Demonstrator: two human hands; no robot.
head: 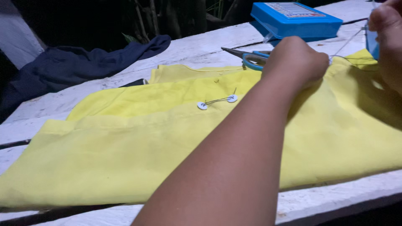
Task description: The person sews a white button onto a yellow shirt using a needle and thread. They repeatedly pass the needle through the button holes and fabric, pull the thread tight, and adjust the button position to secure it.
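White-painted planks (197, 50) carried a yellow garment (125, 150) spread flat, two white buttons (217, 102) joined by thread lying on it. The left hand (295, 62) rested fisted on the cloth beside blue-handled scissors (251, 58); the right hand (387, 37) pinched a thin thread (349, 42) near a blue box (295, 19).
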